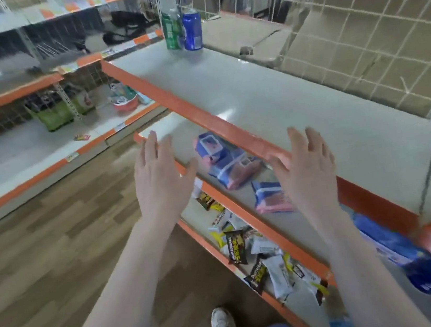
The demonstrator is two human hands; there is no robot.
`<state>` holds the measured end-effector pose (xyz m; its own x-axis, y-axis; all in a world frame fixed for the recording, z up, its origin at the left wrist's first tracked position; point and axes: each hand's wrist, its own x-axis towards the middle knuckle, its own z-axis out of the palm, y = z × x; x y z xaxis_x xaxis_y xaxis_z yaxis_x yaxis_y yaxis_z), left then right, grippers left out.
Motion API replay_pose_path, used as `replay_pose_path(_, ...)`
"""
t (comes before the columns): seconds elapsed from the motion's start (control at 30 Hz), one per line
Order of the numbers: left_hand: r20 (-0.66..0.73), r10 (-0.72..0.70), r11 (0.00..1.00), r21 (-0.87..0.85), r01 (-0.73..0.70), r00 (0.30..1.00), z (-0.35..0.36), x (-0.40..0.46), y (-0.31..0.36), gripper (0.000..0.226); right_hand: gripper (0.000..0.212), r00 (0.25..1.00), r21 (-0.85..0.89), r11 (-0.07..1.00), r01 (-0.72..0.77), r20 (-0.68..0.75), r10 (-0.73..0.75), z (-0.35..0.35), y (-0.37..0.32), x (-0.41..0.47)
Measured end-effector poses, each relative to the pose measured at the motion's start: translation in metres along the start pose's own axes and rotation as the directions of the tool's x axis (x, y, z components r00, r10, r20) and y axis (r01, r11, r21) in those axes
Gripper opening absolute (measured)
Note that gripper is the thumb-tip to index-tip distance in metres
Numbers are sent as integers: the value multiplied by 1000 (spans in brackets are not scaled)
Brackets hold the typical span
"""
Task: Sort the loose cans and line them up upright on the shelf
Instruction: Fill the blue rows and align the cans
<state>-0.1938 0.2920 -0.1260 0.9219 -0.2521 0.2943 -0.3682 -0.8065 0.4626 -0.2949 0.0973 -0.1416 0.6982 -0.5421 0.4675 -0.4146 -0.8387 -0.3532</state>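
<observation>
A green can (pixel 172 32) and a blue can (pixel 192 31) stand upright, side by side and touching, at the far end of the top shelf (pixel 270 106). My left hand (pixel 162 175) and my right hand (pixel 304 162) hover in front of the shelf's orange edge, fingers straight and spread, holding nothing. Both hands are far from the cans. The frame is motion-blurred.
Blue and pink packets (pixel 225 162) lie on the shelf below, and dark snack wrappers (pixel 247 249) on the one under it. A blue bag (pixel 401 254) sits at lower right. A wire grid (pixel 356 35) backs the top shelf. Other shelves stand left; wooden floor (pixel 56 253) below.
</observation>
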Motion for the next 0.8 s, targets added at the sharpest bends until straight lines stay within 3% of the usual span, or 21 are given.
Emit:
replay_pose_path(0.2, 7, 46, 998, -33, -46, 999, 7, 127, -35, 59, 57, 997, -55, 998, -30, 64, 33, 57, -63, 99)
replay_pose_path(0.43, 61, 187, 978, -110, -180, 980, 32, 274, -92, 62, 56, 993, -87, 990, -115, 32, 118, 138, -126, 182)
replay_pose_path(0.6, 122, 385, 922, -87, -376, 915, 52, 394, -129, 65, 59, 963, -119, 958, -260, 40, 266, 204, -169, 248)
replay_pose_path(0.8, 182, 515, 857, -125, -500, 838, 74, 511, -136, 72, 61, 940, -196, 927, -320, 60, 337, 242, -187, 306)
